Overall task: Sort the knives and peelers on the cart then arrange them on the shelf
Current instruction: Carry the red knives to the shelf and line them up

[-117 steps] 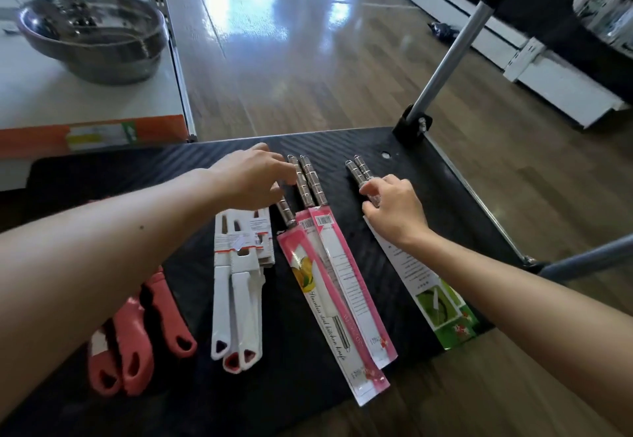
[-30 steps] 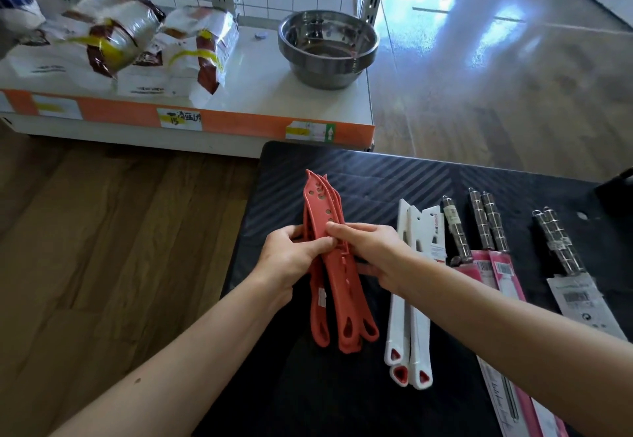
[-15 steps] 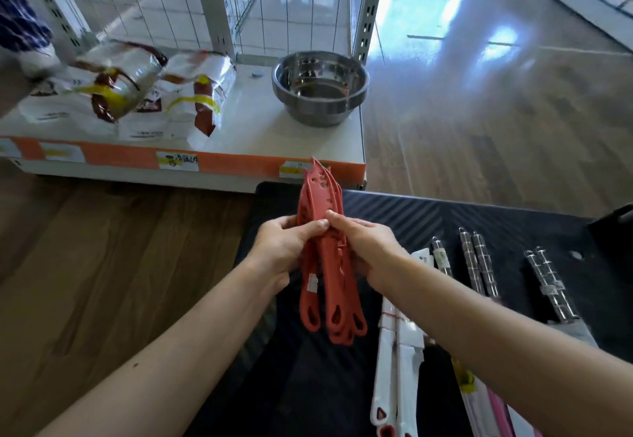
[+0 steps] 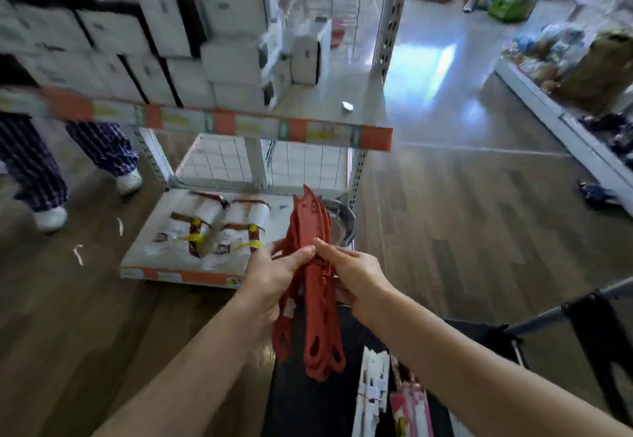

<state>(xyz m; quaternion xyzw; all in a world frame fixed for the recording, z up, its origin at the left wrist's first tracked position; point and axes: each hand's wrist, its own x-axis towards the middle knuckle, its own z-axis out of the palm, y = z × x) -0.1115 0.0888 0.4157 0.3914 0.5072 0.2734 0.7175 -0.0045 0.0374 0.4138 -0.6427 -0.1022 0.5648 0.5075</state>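
Red knives [image 4: 317, 299]: several stacked flat in one bunch, tips up, holed handle ends down, held in the air over the far edge of the cart [image 4: 301, 402] and in front of the lower shelf [image 4: 191, 276]. Left hand [image 4: 277, 275] pinches the bunch from the left, thumb across the front. Right hand [image 4: 356, 275] pinches it from the right, fingertips meeting the left thumb at about mid-length.

Containers: a steel bowl [image 4: 344, 222] sits at the right end of the lower shelf. The knives hide most of it, so I can't tell what's in it. Next to it, to the left, lie printed bags [image 4: 212, 231] w/ brown and yellow markings, flat on the shelf. On the upper shelf [image 4: 260, 126] white boxes [image 4: 137, 42] are stacked several high at the left and middle. The right part has just one small white item [image 4: 346, 106], too blurred to name. An orange price strip runs along each shelf's front edge.

Cart surface is black. On it, near the bottom of view, lie white peelers [image 4: 373, 392] side by side, and just right of them pink packs [image 4: 411, 409], prob. packaged knives. The cart's grey handle bar [image 4: 555, 310] rises at the right.

Room: wood floor [image 4: 462, 231], shiny w/ window glare further back. Another person's legs [image 4: 34, 162] in checked trousers and white shoes stand at the left, beyond the shelf unit. A low white shelf [image 4: 555, 118] w/ bagged goods runs along the right.
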